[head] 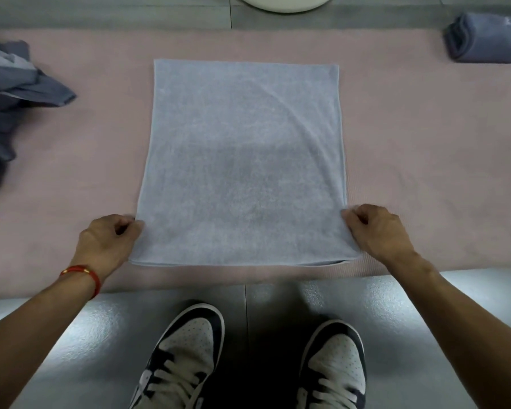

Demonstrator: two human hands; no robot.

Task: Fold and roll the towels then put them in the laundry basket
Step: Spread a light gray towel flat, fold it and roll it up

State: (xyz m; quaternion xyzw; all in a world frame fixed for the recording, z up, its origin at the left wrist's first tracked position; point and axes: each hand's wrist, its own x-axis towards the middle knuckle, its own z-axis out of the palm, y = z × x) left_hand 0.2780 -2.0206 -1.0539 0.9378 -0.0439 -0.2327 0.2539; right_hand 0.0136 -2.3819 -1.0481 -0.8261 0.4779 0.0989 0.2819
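- Two shoes (250, 361), dark and white, are standing on the shiny grey floor (106, 329) at the near side.
- The left hand (105, 242), with a red bracelet (84, 274) on its wrist, is pinching the near left edge of the light blue towel (242, 160) with curled fingers.
- The right hand (376, 231) is gripping the near right edge of the same towel, fingers curled; the two hands are well apart, one on each side.
- The towel is lying flat on the pink mat (425, 143), folded, with a soft crease running along its right part.
- On the left of the mat a pile of dark blue cloth (9, 104) is lying crumpled.
- At the far right a rolled dark blue towel (487, 38) is resting on the mat.
- At the far edge a white round thing (286, 2) is showing only partly; I cannot tell what it is.
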